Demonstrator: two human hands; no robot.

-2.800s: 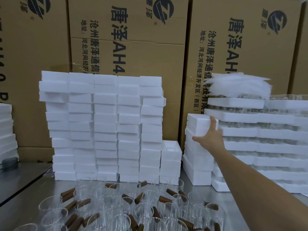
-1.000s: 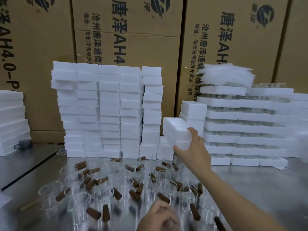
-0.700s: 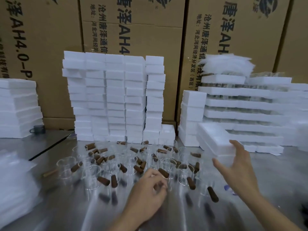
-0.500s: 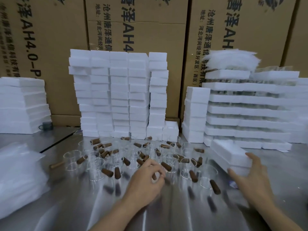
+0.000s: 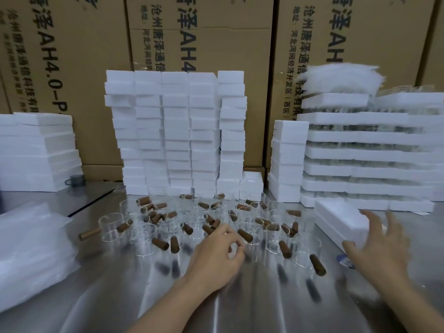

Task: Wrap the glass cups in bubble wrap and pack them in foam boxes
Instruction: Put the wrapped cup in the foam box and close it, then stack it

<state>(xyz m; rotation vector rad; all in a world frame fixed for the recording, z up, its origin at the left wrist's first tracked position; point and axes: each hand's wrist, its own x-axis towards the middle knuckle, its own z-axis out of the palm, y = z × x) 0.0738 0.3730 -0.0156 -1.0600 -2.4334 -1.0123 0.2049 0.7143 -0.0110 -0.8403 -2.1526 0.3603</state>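
Several clear glass cups [image 5: 149, 239] with brown wooden handles stand crowded on the steel table [image 5: 240, 308]. My left hand [image 5: 216, 253] is at the near edge of the cluster, fingers curled round the rim of one glass cup [image 5: 251, 237]. A white foam box [image 5: 336, 219] lies flat on the table to the right of the cups. My right hand [image 5: 377, 246] is at its near corner, fingers spread and blurred, thumb touching the box's edge. A pile of bubble wrap [image 5: 31, 248] lies at the left.
Tall stacks of white foam boxes [image 5: 173, 131] stand behind the cups, with more [image 5: 36, 150] at the left. Foam trays of glassware [image 5: 370, 152] rise at the right, wrap [image 5: 341, 78] on top. Cardboard cartons [image 5: 204, 39] wall the back. A small grey cup [image 5: 75, 180] sits far left.
My right hand took a foam box from the right stack, brought it down to the table beside the cups and opened its fingers. My left hand came in and closed on a cup.
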